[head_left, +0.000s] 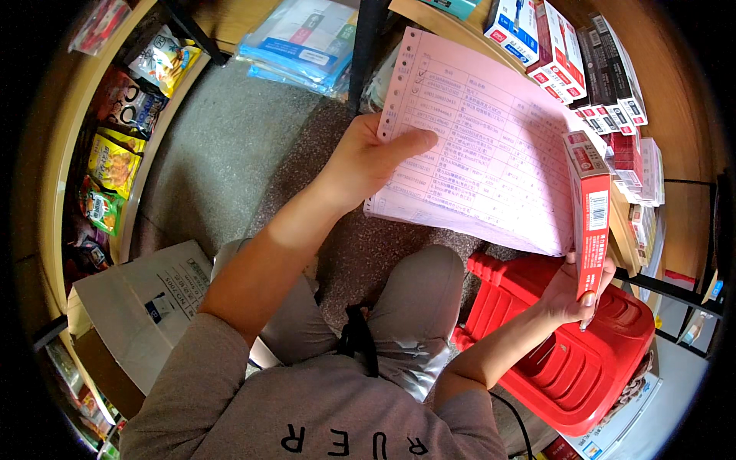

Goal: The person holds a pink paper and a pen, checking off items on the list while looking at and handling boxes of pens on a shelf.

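My left hand (360, 165) grips the left edge of a pink printed list (483, 153), thumb on top and fingers beneath. The sheets have punched holes along one side and a few pen ticks near the top. On the right, my right hand (571, 295) is closed around the lower end of a slim red and white box (593, 222) with a barcode on its side. The box stands nearly upright, beside the list's right edge and overlapping it in view. A thin tip shows below my right fingers; what it belongs to I cannot make out.
At the upper right, a wooden shelf carries stacked small boxes (556, 50) in red, blue and black. A red plastic stool (560, 376) stands below my right hand. Snack bags (115, 161) line the left shelf, above an opened cardboard box (146, 299). Blue plastic-wrapped packs (299, 46) lie ahead.
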`<state>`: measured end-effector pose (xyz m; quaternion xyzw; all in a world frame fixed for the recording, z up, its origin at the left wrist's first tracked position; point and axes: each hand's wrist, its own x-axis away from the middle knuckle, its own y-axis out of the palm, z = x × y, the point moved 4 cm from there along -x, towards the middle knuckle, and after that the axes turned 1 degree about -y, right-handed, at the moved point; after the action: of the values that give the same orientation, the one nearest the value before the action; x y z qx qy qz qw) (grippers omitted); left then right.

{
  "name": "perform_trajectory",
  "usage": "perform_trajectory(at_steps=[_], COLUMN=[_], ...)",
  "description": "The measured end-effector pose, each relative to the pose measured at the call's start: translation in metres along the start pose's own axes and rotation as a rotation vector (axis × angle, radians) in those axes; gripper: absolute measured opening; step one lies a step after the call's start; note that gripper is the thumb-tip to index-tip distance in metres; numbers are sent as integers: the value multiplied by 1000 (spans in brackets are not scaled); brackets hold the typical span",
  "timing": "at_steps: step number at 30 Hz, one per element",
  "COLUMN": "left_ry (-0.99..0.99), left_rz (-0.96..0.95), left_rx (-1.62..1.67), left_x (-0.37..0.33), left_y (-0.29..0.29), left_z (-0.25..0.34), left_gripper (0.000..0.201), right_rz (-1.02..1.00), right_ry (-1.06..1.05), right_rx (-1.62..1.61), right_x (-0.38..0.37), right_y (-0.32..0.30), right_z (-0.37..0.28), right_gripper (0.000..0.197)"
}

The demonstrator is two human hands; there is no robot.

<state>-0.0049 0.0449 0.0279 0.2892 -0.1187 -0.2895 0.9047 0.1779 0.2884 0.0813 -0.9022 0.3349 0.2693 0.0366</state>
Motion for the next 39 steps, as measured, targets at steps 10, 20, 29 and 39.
perform_trajectory(at_steps=[10, 20, 29, 39], left_ry=[-14, -19, -7, -61], left_rz=[-10, 36, 76, 88], left_rx=[-8, -3, -17, -54], left_x=[0, 1, 1, 1], left_y=[0, -1, -1, 0], left_z=[0, 2, 1, 1], left_gripper=[23, 22, 19, 20], right_rz=[-27, -21, 124, 255], right_ry=[10, 10, -12, 11], right_rx=[23, 7, -15, -108], right_x=[1, 1, -3, -3], right_y=[-9, -8, -10, -23], right_z=[0, 2, -4, -4], right_gripper=[57, 56, 58, 51])
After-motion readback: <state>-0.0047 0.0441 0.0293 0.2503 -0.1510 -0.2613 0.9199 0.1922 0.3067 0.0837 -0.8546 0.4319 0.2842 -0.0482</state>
